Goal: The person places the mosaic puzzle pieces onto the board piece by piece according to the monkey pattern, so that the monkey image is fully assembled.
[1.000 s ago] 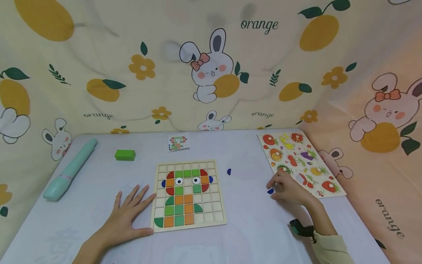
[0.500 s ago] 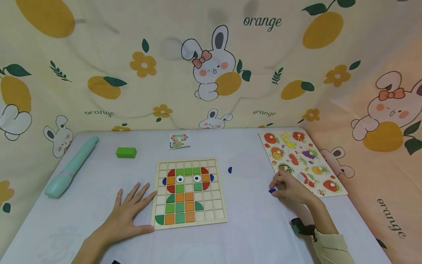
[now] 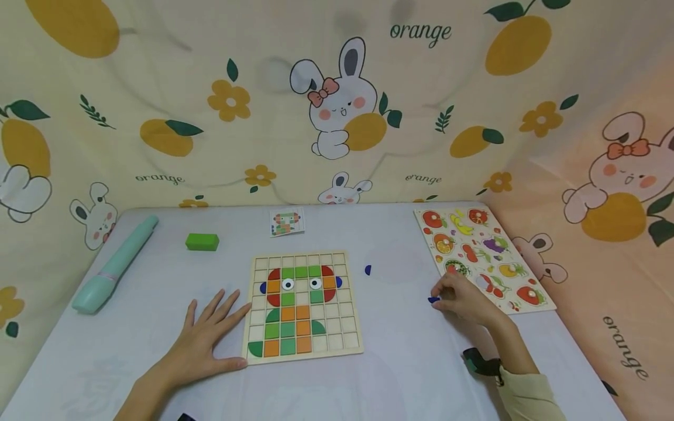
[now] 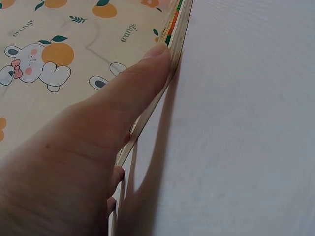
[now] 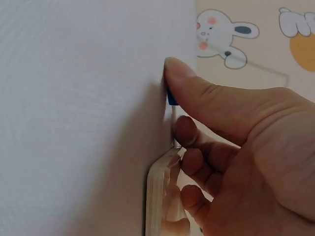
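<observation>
A wooden grid board [image 3: 337, 339] lies mid-table, partly filled with red, green, orange and blue tiles and two round eye tiles. My left hand [image 3: 202, 342] is spread flat at the board's left side, with thumb and forefinger touching its edge; the left wrist view shows the thumb [image 4: 147, 69] along that edge. Over on the right, my right hand [image 3: 466, 298] pinches a small dark-blue half-round tile [image 3: 433, 300] between thumb and forefinger. In the right wrist view the blue tile [image 5: 172, 97] is mostly hidden behind the thumb. Another blue half-round tile [image 3: 368, 270] lies right of the board.
A fruit puzzle board [image 3: 484, 260] lies at the back right, close to the right hand. Behind the grid board is a small picture card [image 3: 286, 222]. A green block [image 3: 202, 242] and a mint-coloured tapered object [image 3: 116, 266] lie toward the left.
My right hand's thumb and forefinger have closed on the blue half-round tile, which has turned and tilted between them. The left hand stays at the board; the head view shifts slightly.
</observation>
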The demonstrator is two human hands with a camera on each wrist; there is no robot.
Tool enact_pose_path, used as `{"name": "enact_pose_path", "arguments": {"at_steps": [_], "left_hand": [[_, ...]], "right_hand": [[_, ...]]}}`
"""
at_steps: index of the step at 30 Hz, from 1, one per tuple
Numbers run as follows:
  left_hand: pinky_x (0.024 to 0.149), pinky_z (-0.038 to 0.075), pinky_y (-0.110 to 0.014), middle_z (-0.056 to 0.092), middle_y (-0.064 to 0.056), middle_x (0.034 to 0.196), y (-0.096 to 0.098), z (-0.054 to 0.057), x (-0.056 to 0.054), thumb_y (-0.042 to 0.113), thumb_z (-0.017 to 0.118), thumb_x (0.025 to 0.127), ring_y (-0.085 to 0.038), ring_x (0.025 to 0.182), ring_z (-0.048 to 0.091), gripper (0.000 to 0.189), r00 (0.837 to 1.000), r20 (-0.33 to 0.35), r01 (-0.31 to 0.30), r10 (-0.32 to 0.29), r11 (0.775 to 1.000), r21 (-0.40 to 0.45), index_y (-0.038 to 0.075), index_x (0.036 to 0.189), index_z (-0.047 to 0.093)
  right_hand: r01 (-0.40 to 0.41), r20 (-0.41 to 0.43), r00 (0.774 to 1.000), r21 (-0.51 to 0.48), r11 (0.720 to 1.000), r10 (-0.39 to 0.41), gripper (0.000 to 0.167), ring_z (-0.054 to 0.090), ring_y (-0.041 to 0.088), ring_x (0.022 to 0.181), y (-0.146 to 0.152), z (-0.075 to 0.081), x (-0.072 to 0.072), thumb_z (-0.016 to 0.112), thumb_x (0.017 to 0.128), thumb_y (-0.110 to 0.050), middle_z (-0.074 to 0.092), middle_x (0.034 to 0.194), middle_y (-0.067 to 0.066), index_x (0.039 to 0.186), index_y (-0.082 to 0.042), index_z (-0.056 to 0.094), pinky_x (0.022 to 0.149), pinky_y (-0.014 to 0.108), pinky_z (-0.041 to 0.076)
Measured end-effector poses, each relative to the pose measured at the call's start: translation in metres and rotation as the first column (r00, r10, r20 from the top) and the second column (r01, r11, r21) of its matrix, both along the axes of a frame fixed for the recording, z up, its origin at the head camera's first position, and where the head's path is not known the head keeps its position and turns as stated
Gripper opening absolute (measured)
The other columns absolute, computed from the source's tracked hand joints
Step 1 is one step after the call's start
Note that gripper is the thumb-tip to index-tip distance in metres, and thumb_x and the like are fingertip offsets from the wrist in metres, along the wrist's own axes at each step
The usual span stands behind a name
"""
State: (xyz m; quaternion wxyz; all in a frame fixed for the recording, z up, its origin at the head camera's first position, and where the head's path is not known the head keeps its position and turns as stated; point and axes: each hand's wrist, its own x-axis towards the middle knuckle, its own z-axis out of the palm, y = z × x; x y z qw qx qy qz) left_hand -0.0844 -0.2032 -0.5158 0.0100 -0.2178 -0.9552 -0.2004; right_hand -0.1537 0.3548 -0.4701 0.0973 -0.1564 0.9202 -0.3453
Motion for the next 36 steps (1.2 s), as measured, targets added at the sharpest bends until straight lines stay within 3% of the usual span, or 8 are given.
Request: {"name": "enact_pose_path", "arguments": {"at_steps": [7, 14, 22, 29, 36], "left_hand": [[0.11, -0.013, -0.068, 0.026, -0.009, 0.163, -0.005, 0.0, 0.003, 0.075, 0.07, 0.071, -0.04, 0.15, 0.009, 0.098, 1.0, -0.013, -0.004, 0.004, 1.0, 0.002, 0.03, 0.154, 0.04], [0.11, -0.012, -0.069, 0.025, -0.009, 0.164, -0.004, -0.004, 0.002, 0.074, 0.071, 0.072, -0.04, 0.151, 0.009, 0.098, 1.0, -0.009, -0.003, 0.003, 1.0, 0.01, 0.031, 0.154, 0.04], [0.11, -0.011, -0.07, 0.024, -0.009, 0.164, -0.001, -0.001, 0.0, 0.073, 0.071, 0.072, -0.041, 0.151, 0.008, 0.098, 1.0, -0.003, 0.007, -0.007, 1.0, 0.014, 0.03, 0.154, 0.039], [0.109, -0.01, -0.072, 0.025, -0.009, 0.164, 0.0, 0.003, -0.001, 0.073, 0.07, 0.073, -0.04, 0.15, 0.009, 0.097, 1.0, -0.014, 0.016, -0.016, 1.0, 0.011, 0.029, 0.154, 0.04], [0.109, -0.01, -0.071, 0.027, -0.01, 0.163, 0.001, 0.003, 0.001, 0.072, 0.071, 0.073, -0.041, 0.15, 0.01, 0.096, 1.0, -0.021, 0.02, -0.02, 0.999, 0.025, 0.028, 0.153, 0.041]], "right_hand": [[-0.049, -0.024, 0.999, -0.035, 0.998, 0.048, 0.012, 0.057, 0.018, 0.09, -0.035, -0.005, -0.008, 0.074, 0.086, 0.0, 0.062, 0.095, 0.002, 0.096, -0.005, 0.069, 0.081, 0.023, 0.05], [-0.118, -0.007, 0.993, -0.124, 0.985, 0.118, 0.019, 0.055, 0.018, 0.084, -0.075, -0.011, -0.015, 0.078, 0.084, -0.001, 0.061, 0.093, 0.002, 0.101, -0.005, 0.07, 0.072, 0.024, 0.048], [0.057, 0.023, 0.998, -0.113, 0.992, -0.055, 0.019, 0.049, 0.019, 0.075, -0.075, -0.012, -0.012, 0.082, 0.08, -0.005, 0.055, 0.079, 0.002, 0.093, -0.004, 0.069, 0.062, 0.024, 0.042], [0.04, -0.003, 0.999, -0.148, 0.988, -0.04, 0.011, 0.05, 0.017, 0.073, -0.075, -0.015, -0.013, 0.079, 0.083, -0.003, 0.056, 0.077, 0.0, 0.09, -0.004, 0.071, 0.062, 0.022, 0.041], [0.033, -0.041, 0.998, -0.146, 0.989, -0.039, 0.014, 0.05, 0.015, 0.073, -0.075, -0.018, -0.009, 0.08, 0.082, -0.003, 0.06, 0.08, 0.001, 0.087, -0.006, 0.068, 0.062, 0.023, 0.043]]}}
